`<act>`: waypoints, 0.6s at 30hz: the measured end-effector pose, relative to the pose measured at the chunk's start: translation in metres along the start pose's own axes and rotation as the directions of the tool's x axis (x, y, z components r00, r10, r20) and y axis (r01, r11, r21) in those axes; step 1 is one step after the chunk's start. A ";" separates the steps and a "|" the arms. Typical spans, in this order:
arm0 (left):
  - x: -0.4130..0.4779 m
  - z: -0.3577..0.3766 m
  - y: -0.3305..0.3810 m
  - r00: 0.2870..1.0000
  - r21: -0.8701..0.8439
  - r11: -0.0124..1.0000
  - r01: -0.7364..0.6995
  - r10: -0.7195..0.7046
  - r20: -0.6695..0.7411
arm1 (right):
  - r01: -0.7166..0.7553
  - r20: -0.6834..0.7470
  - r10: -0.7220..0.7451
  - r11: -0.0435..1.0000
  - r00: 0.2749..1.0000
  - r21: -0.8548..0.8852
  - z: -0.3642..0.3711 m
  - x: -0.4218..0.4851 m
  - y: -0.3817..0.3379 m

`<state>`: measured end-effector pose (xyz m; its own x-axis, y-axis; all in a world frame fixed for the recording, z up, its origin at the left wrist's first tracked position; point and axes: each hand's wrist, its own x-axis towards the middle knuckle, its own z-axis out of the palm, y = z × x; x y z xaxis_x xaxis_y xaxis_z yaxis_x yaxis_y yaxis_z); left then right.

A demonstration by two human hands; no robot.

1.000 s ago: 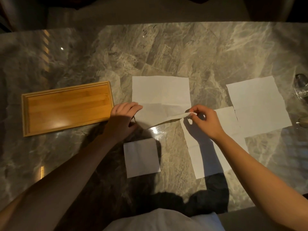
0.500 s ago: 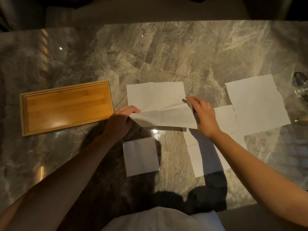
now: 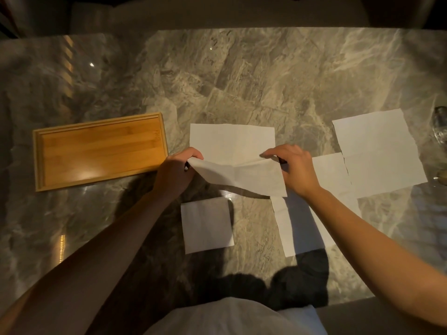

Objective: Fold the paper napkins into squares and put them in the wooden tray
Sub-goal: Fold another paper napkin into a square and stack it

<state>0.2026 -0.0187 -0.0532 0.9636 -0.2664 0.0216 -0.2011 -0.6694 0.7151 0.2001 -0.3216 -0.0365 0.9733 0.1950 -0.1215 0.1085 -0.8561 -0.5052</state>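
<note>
Napkins of thin white paper lie on the grey veined marble table (image 3: 242, 76), and the one I'm working, the half-lifted white paper napkin (image 3: 232, 151), sits at the centre. Its near half is raised and curling over the far half, so I can't make out how the two edges line up. A clear glass object (image 3: 440, 128) at 3 o'clock is cut off by the frame edge. The flat white napkin under my right forearm (image 3: 300, 228) is partly hidden by that arm.

Both arms reach forward from 6 o'clock. My left hand (image 3: 176, 170) pinches the raised napkin's left corner, fingers closed on the paper. My right hand (image 3: 295, 168) pinches the right corner the same way, wrist bent inward.

A small folded white napkin square (image 3: 206, 224) rests toward 6 o'clock, apart from both hands. Another unfolded white napkin (image 3: 379, 153) lies at 3 o'clock. The empty rectangular wooden tray (image 3: 38, 160) sits at 9 o'clock, just beside my left hand
</note>
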 end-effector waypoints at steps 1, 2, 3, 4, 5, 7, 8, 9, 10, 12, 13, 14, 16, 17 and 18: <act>0.000 0.000 0.000 1.000 0.001 1.000 0.001 -0.001 0.003 | 0.024 -0.014 -0.024 1.000 1.000 0.008 0.000 -0.002 0.000; 0.000 0.000 -0.001 1.000 0.003 1.000 0.001 -0.001 0.004 | 0.030 -0.025 -0.029 0.999 0.999 0.029 -0.001 -0.003 0.000; 0.000 0.000 -0.002 1.000 0.008 1.000 0.004 -0.004 0.004 | 0.017 -0.034 -0.015 0.998 0.999 0.056 -0.001 -0.004 0.002; 0.000 0.000 -0.002 1.000 0.017 1.000 0.008 -0.008 -0.001 | -0.008 -0.041 0.012 0.997 0.999 0.079 -0.001 -0.005 0.003; 0.001 0.001 -0.003 1.000 0.029 0.999 0.015 -0.015 -0.012 | -0.035 -0.046 0.040 0.995 0.998 0.097 0.000 -0.006 0.005; 0.002 0.002 -0.003 0.999 0.064 0.998 0.026 -0.023 -0.040 | -0.076 -0.050 0.083 0.990 0.995 0.119 0.002 -0.006 0.007; 0.003 0.003 -0.003 0.999 0.086 0.996 0.027 -0.023 -0.044 | -0.089 -0.053 0.096 0.989 0.994 0.121 0.004 -0.006 0.007; 0.003 0.004 -0.003 0.999 0.110 0.994 0.026 -0.023 -0.034 | -0.095 -0.060 0.103 0.989 0.993 0.115 0.005 -0.006 0.007; 0.003 0.004 -0.003 1.000 0.136 0.990 0.022 -0.020 -0.015 | -0.103 -0.066 0.110 0.989 0.992 0.106 0.006 -0.006 0.007; 0.002 0.005 -0.004 1.000 0.201 0.980 -0.001 -0.002 0.018 | -0.115 -0.067 0.121 0.990 0.990 0.084 0.008 -0.006 0.007; 0.001 0.005 -0.004 1.000 0.230 0.973 -0.011 0.006 0.021 | -0.113 -0.068 0.118 0.991 0.991 0.077 0.008 -0.006 0.006; 0.001 0.006 -0.004 1.000 0.250 0.968 -0.016 0.012 0.017 | -0.109 -0.074 0.114 0.991 0.991 0.074 0.008 -0.006 0.006; 0.002 0.006 -0.002 1.000 0.270 0.963 -0.021 0.022 0.002 | -0.116 -0.078 0.122 0.990 0.989 0.078 0.009 -0.006 0.005; 0.002 0.006 -0.002 1.000 0.273 0.962 -0.025 0.027 -0.003 | -0.122 -0.068 0.127 0.989 0.989 0.082 0.009 -0.006 0.005; 0.003 0.006 -0.001 0.999 0.270 0.962 -0.029 0.033 -0.010 | -0.125 -0.053 0.130 0.988 0.990 0.089 0.009 -0.006 0.005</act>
<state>0.2048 -0.0230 -0.0584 0.9580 -0.2818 0.0521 -0.2695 -0.8239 0.4986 0.1931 -0.3223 -0.0459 0.9885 0.0561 -0.1407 -0.0328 -0.8276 -0.5604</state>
